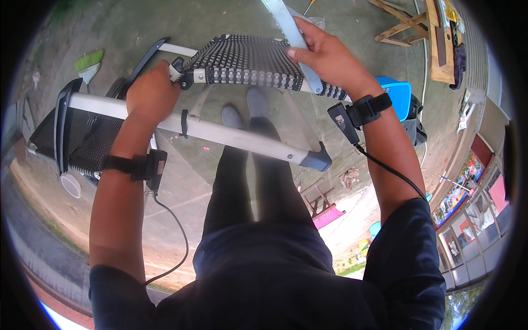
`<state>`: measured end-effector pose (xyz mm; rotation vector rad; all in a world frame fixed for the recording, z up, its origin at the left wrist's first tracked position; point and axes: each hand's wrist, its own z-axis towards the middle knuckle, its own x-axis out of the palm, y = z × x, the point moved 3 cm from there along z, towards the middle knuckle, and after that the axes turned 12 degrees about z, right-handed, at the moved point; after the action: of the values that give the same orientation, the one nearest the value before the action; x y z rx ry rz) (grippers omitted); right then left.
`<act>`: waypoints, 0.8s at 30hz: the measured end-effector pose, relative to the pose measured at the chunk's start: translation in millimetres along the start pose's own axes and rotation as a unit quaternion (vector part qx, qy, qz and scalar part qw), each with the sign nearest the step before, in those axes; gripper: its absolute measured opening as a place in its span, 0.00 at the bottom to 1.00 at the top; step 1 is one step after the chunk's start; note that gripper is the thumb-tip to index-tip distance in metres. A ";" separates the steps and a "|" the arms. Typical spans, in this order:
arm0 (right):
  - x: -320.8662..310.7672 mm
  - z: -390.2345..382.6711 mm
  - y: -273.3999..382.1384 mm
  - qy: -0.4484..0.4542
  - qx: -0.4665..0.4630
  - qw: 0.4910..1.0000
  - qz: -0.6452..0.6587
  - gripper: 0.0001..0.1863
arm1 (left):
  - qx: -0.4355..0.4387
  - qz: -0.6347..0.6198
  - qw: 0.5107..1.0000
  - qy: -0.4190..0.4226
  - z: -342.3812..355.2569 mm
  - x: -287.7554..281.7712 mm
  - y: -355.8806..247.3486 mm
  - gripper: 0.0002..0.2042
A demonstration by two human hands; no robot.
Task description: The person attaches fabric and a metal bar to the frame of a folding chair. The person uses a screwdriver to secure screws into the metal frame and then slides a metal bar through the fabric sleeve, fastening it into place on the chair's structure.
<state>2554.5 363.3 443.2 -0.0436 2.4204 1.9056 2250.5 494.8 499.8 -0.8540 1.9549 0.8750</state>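
A folding chair with black-and-white woven mesh (242, 55) and white metal tubes stands tilted before me. My left hand (153, 92) is closed at the chair's frame, beside a black hinge fitting at the mesh's left corner; its fingertips are partly hidden. With my right hand (333, 58) I grip a pale blue flat bar (291, 27), thumb in front and fingers behind. The bar slants across the mesh's right end, its rounded lower tip by the frame edge. A white tube (236, 137) with a dark foot cap (317, 158) crosses in front of my legs.
A green-bristled broom (89, 61) lies at the left. On the right are a blue bin (397, 96) and a wooden stand (404, 25). Behind my right leg sits a small rack with a pink top (328, 216). Black wrist straps with cables run along both my forearms.
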 end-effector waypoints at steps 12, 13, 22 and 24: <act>69.7 -25.4 3.4 -0.102 -0.040 0.945 -0.309 0.69 | 0.003 -0.051 0.998 -0.038 -7.1 18.1 13.6 0.24; 67.3 -22.6 -2.7 -0.098 -0.047 0.941 -0.320 0.71 | 0.004 -0.055 0.998 -0.042 -2.2 21.5 10.7 0.25; 31.5 14.6 -72.0 -0.023 -0.130 0.944 -0.302 0.64 | -0.010 -0.072 0.993 -0.098 52.1 69.9 -29.2 0.24; 27.7 26.2 -94.2 -0.048 -0.189 0.936 -0.294 0.55 | -0.007 -0.072 0.992 -0.105 66.5 84.4 -36.0 0.24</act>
<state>2533.2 367.0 343.9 -0.6019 1.6709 1.9618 2268.5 509.2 388.9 -0.8638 1.6844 0.8585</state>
